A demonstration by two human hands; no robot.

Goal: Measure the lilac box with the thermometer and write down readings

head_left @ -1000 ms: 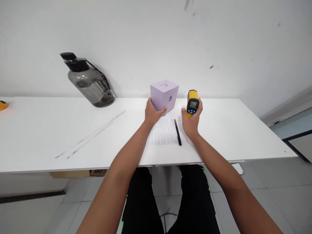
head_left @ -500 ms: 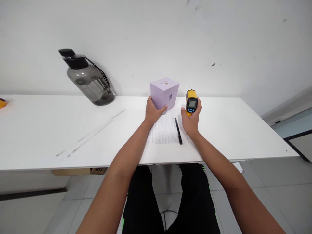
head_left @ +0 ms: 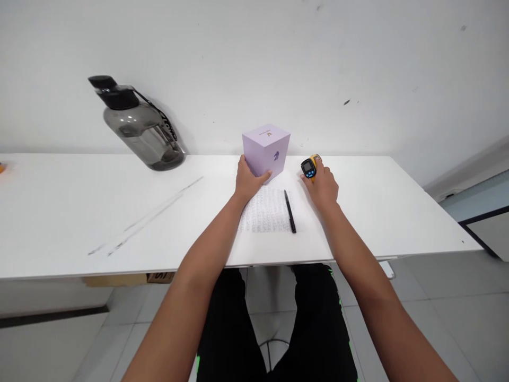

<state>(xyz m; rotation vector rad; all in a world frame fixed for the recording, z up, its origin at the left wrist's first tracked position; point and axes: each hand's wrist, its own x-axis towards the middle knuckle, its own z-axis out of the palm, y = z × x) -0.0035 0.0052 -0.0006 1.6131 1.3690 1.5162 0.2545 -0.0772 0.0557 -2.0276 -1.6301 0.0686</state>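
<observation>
Left hand [head_left: 248, 181]: fingers spread wide around the lower part of a pale lilac cube-shaped box [head_left: 263, 153], holding it. Thumb on the front face with the dark purple emblem, low down; the other fingers at the left side, tips hidden. Box sits just beyond the palm, between thumb and fingers, gold mark on its top face.

Right hand [head_left: 323, 184]: fingers curled over a yellow-and-black pistol-shaped plastic device [head_left: 308, 167], thumb at its near side. Small grey display and blue buttons face the person, just left of the fingertips. Grip below is mostly covered by the hand; cannot tell whether the device's weight is on the table.

Between the two hands, nearer the person: white paper sheet [head_left: 263, 212] with dense rows of marks, beside the left wrist. Slim black pen [head_left: 290, 211] along the sheet's right side, closer to the right fingers, well short of touching them.

Farther out, left of the left fingers: large translucent grey plastic bottle [head_left: 145, 132], black cap and strap, by the white wall [head_left: 222, 63]. All on a long white table [head_left: 167, 228], dark streaks between bottle and left forearm.
</observation>
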